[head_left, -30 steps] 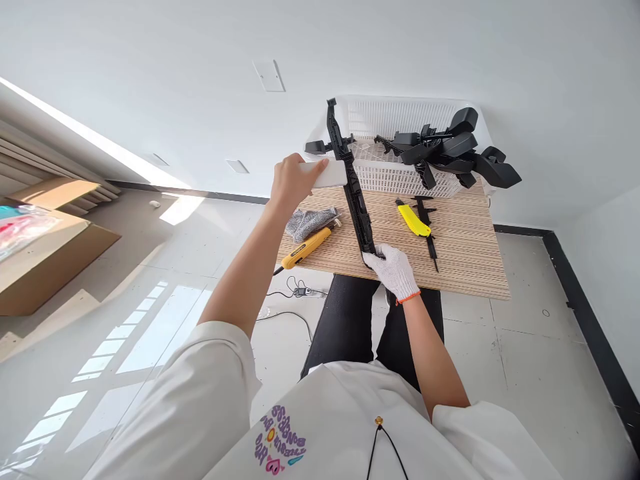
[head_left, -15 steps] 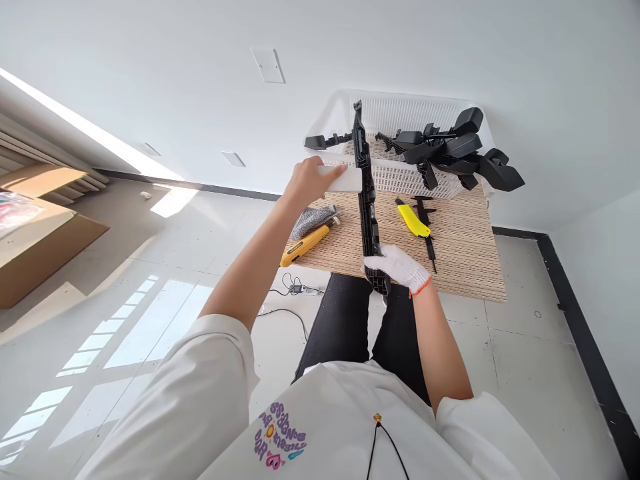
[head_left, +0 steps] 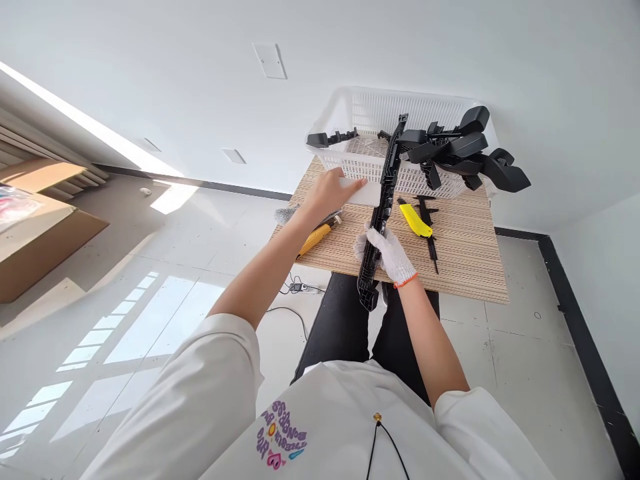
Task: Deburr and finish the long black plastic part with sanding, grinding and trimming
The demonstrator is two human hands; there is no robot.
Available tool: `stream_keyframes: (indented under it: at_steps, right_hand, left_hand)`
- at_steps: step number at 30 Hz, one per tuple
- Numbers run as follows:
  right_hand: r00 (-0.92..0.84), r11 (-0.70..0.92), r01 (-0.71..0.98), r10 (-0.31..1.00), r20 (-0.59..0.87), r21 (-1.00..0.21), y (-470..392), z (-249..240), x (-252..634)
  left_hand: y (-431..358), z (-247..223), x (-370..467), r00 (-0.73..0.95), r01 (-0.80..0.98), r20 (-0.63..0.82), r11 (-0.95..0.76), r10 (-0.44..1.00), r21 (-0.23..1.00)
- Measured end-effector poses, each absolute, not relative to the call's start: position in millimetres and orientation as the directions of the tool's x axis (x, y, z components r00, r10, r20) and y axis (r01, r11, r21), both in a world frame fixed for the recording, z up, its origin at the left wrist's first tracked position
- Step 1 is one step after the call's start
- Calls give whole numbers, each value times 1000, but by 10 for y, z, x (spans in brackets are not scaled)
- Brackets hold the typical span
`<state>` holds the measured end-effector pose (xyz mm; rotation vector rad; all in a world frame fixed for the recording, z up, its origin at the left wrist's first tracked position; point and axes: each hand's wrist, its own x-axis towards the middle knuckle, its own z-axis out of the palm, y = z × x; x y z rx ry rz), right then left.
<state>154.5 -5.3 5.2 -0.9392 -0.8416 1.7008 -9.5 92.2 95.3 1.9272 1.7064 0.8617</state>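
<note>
Tabletop, two hands, one black bar.

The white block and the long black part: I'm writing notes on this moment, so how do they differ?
Surface: the white block looks plain and smooth; the black part is ribbed and moulded.
Size: the black part is far longer than the visible white block.
Grip: the bare left hand holds the white block, the gloved right hand the black part.
Shared: each is held in one hand.
</note>
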Motion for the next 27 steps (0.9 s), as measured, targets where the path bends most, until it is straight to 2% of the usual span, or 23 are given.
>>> stream_keyframes:
  at_steps: [4, 9, 12, 15, 19, 21, 23, 24, 25, 27]
  right_hand:
    - [-134, -247, -458, 969, -209, -854, -59, 49, 1536]
    - [-171, -262, -503, 964, -202, -824, -67, 40, 1552]
    - [-171, -260, -560, 965, -197, -787, -68, 39, 1548]
    - [-155, -282, -614, 959, -237, -738, -63, 47, 1522]
    - [-110, -295, -656, 948, -299, -695, -49, 55, 1491]
    - [-93, -287, -664, 948, -304, -691, -45, 58, 1482]
    - [-79, -273, -666, 951, -298, -694, -47, 65, 1476]
    - [-72, -269, -665, 952, -299, -697, -50, 69, 1472]
    - [-69, -271, -658, 951, -302, -702, -52, 74, 1469]
    - [-58, -273, -638, 949, -309, -720, -57, 84, 1462]
  left_hand:
    - [864, 950, -84, 40, 711, 232, -191, 972, 677]
    - [806, 1075, -80, 46, 686, 255, -216, 966, 695]
    - [782, 1121, -26, -6, 612, 285, -222, 958, 759]
    - [769, 1030, 90, 0, 544, 219, -184, 976, 819]
    - [839, 818, 62, 85, 632, 163, -180, 983, 754]
    - [900, 804, -122, -38, 639, 194, -126, 980, 759]
    - [931, 885, -341, -264, 640, 288, -56, 921, 766]
    - [925, 947, -424, -321, 648, 351, -66, 880, 759]
    - [904, 1011, -470, -339, 649, 403, -98, 850, 754]
    - [827, 1109, -425, -269, 615, 439, -198, 857, 763]
